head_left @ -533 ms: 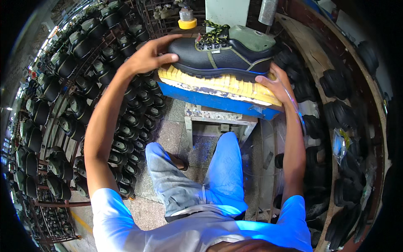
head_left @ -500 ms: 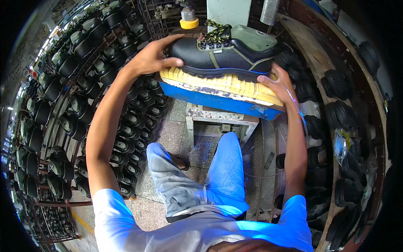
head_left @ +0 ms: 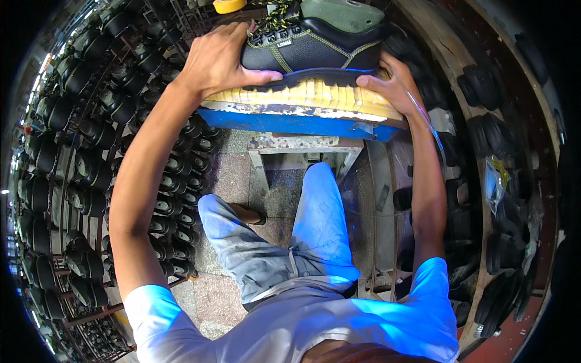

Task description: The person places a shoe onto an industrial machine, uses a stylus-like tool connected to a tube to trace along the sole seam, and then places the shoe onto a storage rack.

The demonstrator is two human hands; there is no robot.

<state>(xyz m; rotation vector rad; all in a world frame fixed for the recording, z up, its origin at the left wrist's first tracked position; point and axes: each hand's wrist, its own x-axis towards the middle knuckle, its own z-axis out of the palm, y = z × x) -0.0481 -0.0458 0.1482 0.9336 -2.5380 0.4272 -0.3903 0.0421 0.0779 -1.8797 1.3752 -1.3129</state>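
Observation:
A black leather safety shoe (head_left: 315, 53) with yellow stitching and black-and-yellow laces lies sideways to me, its sole down on a yellow ribbed pad (head_left: 302, 92). Inside the shoe opening sits a green shoe last (head_left: 345, 15). My left hand (head_left: 219, 63) wraps round the toe, its thumb pressed along the sole edge and its palm covering the toe cap. At the heel, my right hand (head_left: 396, 85) grips the shoe, with the thumb on the near side of the sole and the other fingers partly hidden behind.
The pad lies on a blue bed (head_left: 296, 126) above a worn metal frame (head_left: 308, 144) in front of my knees. A yellow round part (head_left: 230, 5) hangs beyond my left hand. Racks of dark shoes (head_left: 88, 199) stand left; shelves with black soles (head_left: 487, 136) curve along the right.
My left hand has slid further over the toe, now covering it. My right hand stays at the heel. Shoe, pad and bed sit higher in the picture as the view shifts.

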